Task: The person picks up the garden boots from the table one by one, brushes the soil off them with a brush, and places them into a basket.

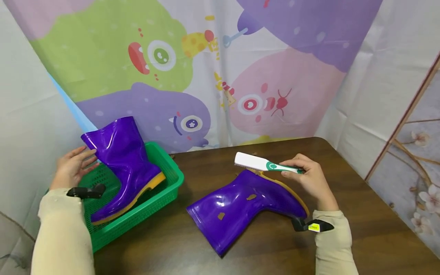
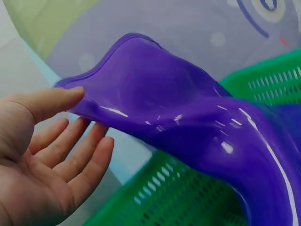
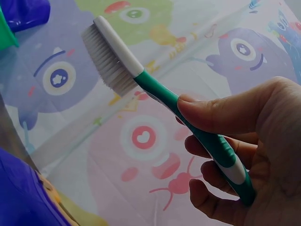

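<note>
My left hand [image 1: 73, 168] is at the top of a shiny purple rain boot [image 1: 125, 152] standing tilted in a green basket [image 1: 174, 176]. In the left wrist view the thumb [image 2: 66, 98] overlaps the boot's rim, and the loosely spread fingers reach its lower edge. My right hand [image 1: 312, 176] grips the green-and-white handle of a scrub brush [image 1: 252, 161] with white bristles. Under the brush, a second purple boot [image 1: 237, 204] lies on its side, its yellow sole turned away from me. Brown patches [image 1: 251, 197] mark its shaft and ankle.
The brown wooden table [image 1: 343, 183] carries the basket on the left and the lying boot in the middle. A curtain [image 1: 220, 126] with cartoon monsters hangs right behind it. On the right stands a flower-patterned panel [image 1: 419, 160].
</note>
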Tool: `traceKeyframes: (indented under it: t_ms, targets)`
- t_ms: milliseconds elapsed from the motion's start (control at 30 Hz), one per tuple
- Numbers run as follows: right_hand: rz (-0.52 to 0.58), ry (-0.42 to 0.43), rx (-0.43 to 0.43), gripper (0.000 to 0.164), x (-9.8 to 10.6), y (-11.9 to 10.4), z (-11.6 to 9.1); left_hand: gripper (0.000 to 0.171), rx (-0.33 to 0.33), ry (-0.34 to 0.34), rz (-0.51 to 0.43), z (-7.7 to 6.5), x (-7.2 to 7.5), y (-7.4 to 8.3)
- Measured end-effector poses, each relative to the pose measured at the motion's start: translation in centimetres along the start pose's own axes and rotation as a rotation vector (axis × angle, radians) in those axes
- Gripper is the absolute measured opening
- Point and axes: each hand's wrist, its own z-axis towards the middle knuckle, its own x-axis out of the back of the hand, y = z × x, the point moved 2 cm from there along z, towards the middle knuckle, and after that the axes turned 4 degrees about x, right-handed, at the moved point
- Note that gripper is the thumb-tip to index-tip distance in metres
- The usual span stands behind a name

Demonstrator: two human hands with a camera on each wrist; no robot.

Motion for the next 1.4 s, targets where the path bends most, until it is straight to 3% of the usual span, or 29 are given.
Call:
traceKeyframes:
  t_ms: [233, 433, 633, 867, 1000, 1133, 1233, 1300, 1400]
  targets:
    - [0.0, -0.018, 0.017, 0.021, -0.2, -1.7, 0.2, 0.089, -0.028, -0.112, -0.011, 0.4, -0.1, -1.4]
    - [-0.003, -0.027, 0.004, 0.02, -0.2, -3.8, 0.3, 0.09, -0.061, -0.041, -0.014, 0.4, -0.2, -2.0]
    - [-0.004, -0.029, 0.015, 0.02, -0.3, -3.8, 0.3, 0.089, -0.1, 0.031, 0.092, 0.1, -0.2, -2.3]
    - [0.002, -0.024, 0.007, 0.02, -0.3, -3.9, 0.4, 0.085, -0.118, 0.047, 0.063, -1.0, -0.3, -2.6]
    - [-0.007, -0.025, 0.002, 0.02, -0.3, -4.0, 0.3, 0.081, -0.129, 0.112, 0.088, -1.8, -0.9, -2.4]
    - [-0.017, -0.028, 0.002, 0.02, -0.3, -4.0, 0.2, 0.068, -0.22, 0.236, 0.125, -3.2, -3.1, -1.9]
    - [-0.017, -0.026, 0.003, 0.02, -0.4, -4.0, 0.2, 0.05, -0.364, 0.305, 0.082, -4.6, -5.3, -1.8]
    - [-0.015, -0.025, 0.008, 0.021, -0.4, -4.0, 0.2, 0.045, -0.497, 0.308, 0.07, -5.6, -6.9, -2.2]
    - [-0.013, -0.017, 0.018, 0.021, -0.4, -4.0, 0.2, 0.043, -0.678, 0.251, 0.161, -6.9, -9.3, -3.3]
